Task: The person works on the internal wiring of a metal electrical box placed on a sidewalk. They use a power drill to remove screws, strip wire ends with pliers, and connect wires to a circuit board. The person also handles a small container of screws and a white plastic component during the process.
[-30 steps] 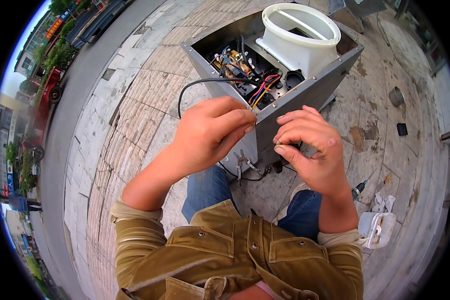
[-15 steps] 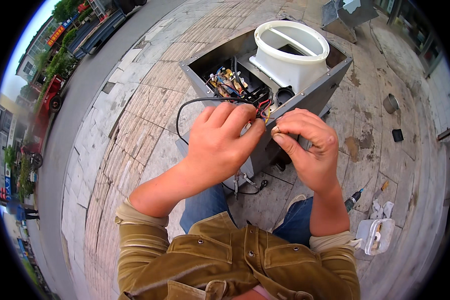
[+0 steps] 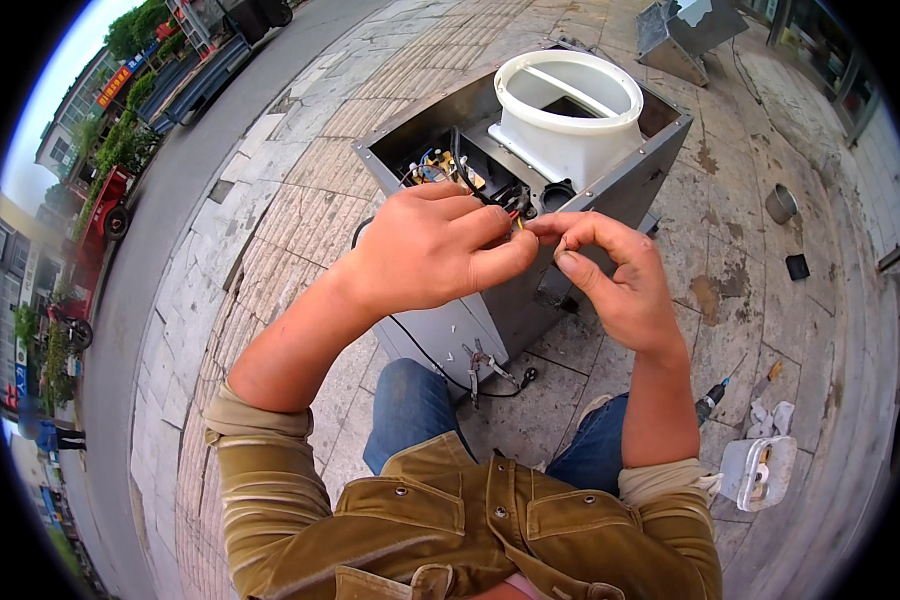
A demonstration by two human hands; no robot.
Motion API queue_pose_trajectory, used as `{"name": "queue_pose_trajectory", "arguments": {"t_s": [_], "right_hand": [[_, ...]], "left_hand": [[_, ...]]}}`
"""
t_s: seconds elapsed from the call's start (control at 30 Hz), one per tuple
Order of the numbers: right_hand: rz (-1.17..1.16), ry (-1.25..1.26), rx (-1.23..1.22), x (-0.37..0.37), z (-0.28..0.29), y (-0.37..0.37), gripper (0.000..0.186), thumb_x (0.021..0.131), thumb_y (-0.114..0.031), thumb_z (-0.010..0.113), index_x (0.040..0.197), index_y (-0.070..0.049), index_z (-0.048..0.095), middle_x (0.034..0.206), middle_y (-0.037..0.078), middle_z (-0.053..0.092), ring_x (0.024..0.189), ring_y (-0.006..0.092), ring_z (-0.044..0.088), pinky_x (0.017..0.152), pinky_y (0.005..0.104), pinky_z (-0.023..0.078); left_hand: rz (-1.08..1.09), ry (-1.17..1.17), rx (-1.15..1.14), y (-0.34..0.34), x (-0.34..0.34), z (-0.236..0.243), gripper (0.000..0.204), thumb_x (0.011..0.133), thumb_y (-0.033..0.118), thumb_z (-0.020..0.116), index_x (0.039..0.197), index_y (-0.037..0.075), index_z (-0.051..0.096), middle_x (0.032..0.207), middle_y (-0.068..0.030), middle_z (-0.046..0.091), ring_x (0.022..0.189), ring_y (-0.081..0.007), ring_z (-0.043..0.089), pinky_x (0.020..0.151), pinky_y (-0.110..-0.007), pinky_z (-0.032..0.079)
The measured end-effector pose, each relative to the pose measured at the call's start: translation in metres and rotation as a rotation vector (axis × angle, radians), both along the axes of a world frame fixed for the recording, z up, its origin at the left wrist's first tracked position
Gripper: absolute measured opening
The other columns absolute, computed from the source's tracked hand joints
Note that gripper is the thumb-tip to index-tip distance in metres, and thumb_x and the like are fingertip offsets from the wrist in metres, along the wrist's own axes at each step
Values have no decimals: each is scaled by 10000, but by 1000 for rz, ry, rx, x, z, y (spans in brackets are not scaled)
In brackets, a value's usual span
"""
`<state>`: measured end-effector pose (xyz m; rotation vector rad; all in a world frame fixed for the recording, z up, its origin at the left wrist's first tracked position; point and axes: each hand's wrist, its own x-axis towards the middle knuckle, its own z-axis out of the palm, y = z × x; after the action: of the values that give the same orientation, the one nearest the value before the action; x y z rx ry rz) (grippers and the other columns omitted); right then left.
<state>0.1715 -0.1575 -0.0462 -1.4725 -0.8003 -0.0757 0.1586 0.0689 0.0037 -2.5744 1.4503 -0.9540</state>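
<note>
In front of me stands a grey metal cabinet (image 3: pixel 610 210) with its top open. A white oval duct collar (image 3: pixel 568 140) is fixed on it, and a circuit board (image 3: pixel 440 168) with tangled wires sits inside. My left hand (image 3: pixel 435 250) is closed at the cabinet's near edge, thumb and forefinger pinching thin red and yellow wires (image 3: pixel 518 215). Close by, my right hand (image 3: pixel 615 270) has its forefinger stretched to the left fingertips. The right thumb presses against another finger; anything between them is too small to make out.
Pliers (image 3: pixel 478 366) lie below the cabinet beside a black cable with a plug (image 3: pixel 528 377). On the paving at right are a power screwdriver (image 3: pixel 710 400), a white plastic tub (image 3: pixel 760 470), a metal can (image 3: pixel 781 204) and a black square piece (image 3: pixel 797 267). A sheet-metal housing (image 3: pixel 675 45) stands farther back.
My right forefinger has straightened and come left to meet the left fingertips. My left hand has shifted slightly left and down. The pliers show more fully as the view moves a little.
</note>
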Motion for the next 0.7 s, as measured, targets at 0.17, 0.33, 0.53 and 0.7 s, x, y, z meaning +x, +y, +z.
{"name": "queue_pose_trajectory", "arguments": {"t_s": [0.17, 0.33, 0.53, 0.7], "right_hand": [[-15, 99, 53, 2, -6, 7, 74, 905, -28, 641, 936, 40, 642, 989, 96, 707, 889, 105, 616, 803, 274, 493], [-83, 162, 89, 13, -16, 4, 100, 886, -32, 696, 957, 37, 683, 868, 29, 687, 818, 62, 598, 741, 227, 485], [-58, 269, 165, 18, -20, 4, 96, 875, -42, 722, 943, 21, 696, 836, -9, 662, 773, 42, 571, 692, 210, 468], [-70, 238, 220, 18, -20, 8, 72, 892, -41, 702, 940, 11, 685, 806, -27, 630, 751, 33, 544, 667, 203, 450]], "left_hand": [[83, 364, -328, -16, 1, -8, 168, 809, 45, 697, 950, 92, 619, 674, -39, 626, 573, -216, 633, 507, -316, 485], [81, 687, -565, -28, 6, -17, 98, 870, 12, 677, 940, 32, 612, 717, -65, 617, 606, -178, 619, 551, -296, 482], [-109, 545, -554, -26, 24, -14, 75, 875, 21, 690, 906, 10, 622, 957, -106, 647, 817, -174, 637, 703, -293, 513], [-131, 744, -678, -28, 25, -22, 186, 880, 37, 700, 1028, 21, 590, 1022, -107, 660, 850, -143, 634, 760, -303, 529]]}}
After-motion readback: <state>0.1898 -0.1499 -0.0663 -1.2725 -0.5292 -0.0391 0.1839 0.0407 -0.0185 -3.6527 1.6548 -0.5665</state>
